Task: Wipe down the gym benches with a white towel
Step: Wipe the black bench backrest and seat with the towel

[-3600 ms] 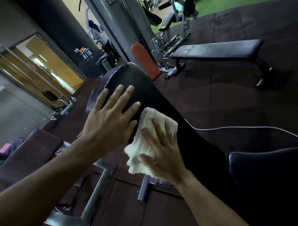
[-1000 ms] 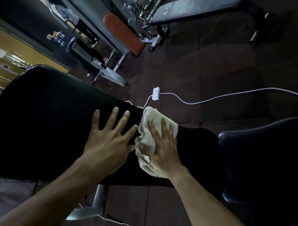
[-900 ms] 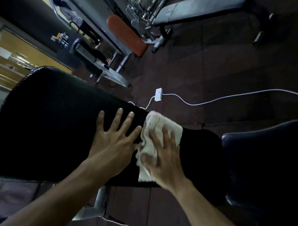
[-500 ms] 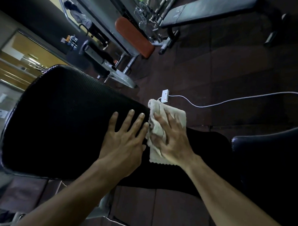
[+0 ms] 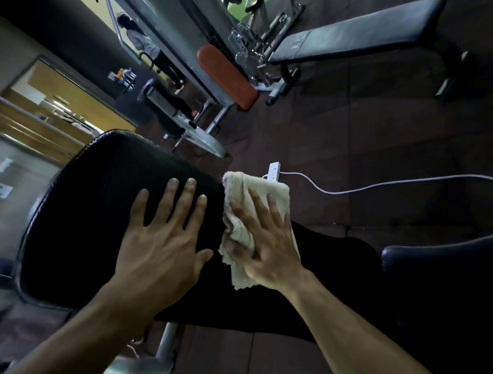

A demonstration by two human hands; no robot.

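A black padded bench back (image 5: 92, 208) stretches from lower left toward the right. My left hand (image 5: 164, 239) lies flat on it, fingers straight and spread. Right beside it my right hand (image 5: 268, 244) presses a folded white towel (image 5: 253, 192) onto the pad's far edge, fingers straight on top, thumb tucked against the bunched cloth. The towel's far end sticks out past my fingertips and its near end shows under my wrist. A second black pad (image 5: 445, 269) sits at the right.
A flat grey-black bench (image 5: 353, 41) stands at the back right. An orange-padded machine seat (image 5: 224, 75) and steel frame (image 5: 190, 29) stand behind. A white power strip (image 5: 274, 171) with its cable (image 5: 381, 184) lies on the dark floor. A person (image 5: 144, 43) stands far back.
Both hands have slid together a little farther along the pad toward its far edge, the towel moving with my right hand. The view has tilted up slightly.
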